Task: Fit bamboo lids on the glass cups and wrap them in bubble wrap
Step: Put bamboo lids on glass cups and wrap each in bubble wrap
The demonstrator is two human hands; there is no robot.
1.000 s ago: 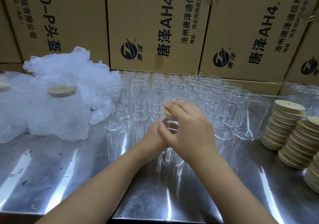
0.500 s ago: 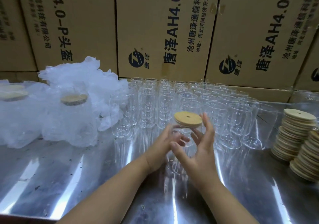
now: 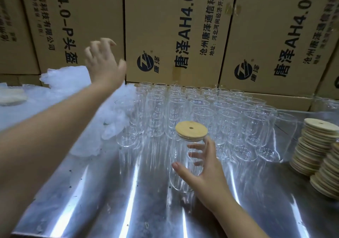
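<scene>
Clear glass cup (image 3: pixel 180 151) with a round pale bamboo lid (image 3: pixel 191 130) stands upright near the middle of the shiny steel table (image 3: pixel 110 201), just in front of the block of unlidded clear glasses (image 3: pixel 229 116). The lid sits flat and level on the rim, its small straw hole facing up, so the fitting step looks done for this cup.

The right hand (image 3: pixel 207 175) grips the cup low on its body, thumb on the near side and fingers curled round the far side, showing through the glass. That hold most likely steadies the tall, narrow cup and readies it to be carried to the wrapping.

The left hand (image 3: pixel 104 63) is raised in the air at the far left, in front of the brown printed cardboard boxes (image 3: pixel 183 26) and above the heap of white bubble wrap (image 3: pixel 67 78). Its fingers are spread and loosely bent, holding nothing; I judge it is reaching for a sheet.

Supplies are laid out to suit the two steps: stacks of round bamboo lids (image 3: pixel 317 146) on the right, wrap on the left. At the far left edge a lidded shape lies among the wrap (image 3: pixel 12 96), probably a finished cup, though it is too blurred to be sure.

The cup is smooth and see-through, so it could slip or tip.
</scene>
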